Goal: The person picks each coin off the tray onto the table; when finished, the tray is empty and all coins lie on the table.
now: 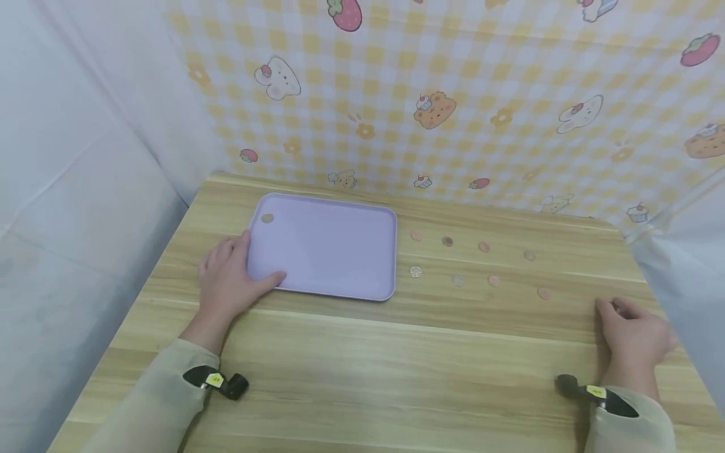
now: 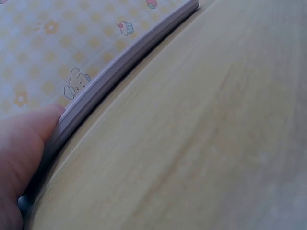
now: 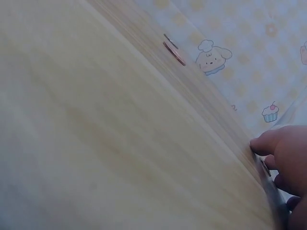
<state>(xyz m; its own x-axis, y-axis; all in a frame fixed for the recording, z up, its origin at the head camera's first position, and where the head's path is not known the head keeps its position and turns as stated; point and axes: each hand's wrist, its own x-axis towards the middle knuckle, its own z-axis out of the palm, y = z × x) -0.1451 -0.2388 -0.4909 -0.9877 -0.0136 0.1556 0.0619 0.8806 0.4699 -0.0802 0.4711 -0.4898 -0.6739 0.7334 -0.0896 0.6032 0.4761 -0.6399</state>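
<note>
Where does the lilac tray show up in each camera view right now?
Head: the lilac tray lies left of centre on the wooden table, with the left hand on its near-left corner.
Left wrist: only its edge shows, running from lower left to upper right, with a finger against it.
Right wrist: not in view.
Shared landmark: the yellow checked backdrop with cartoon animals appears in all three.

Matt lilac plastic tray (image 1: 323, 245) on smooth wood-grain table (image 1: 362, 365); metal coins (image 1: 415, 272) (some coppery, some silvery).
</note>
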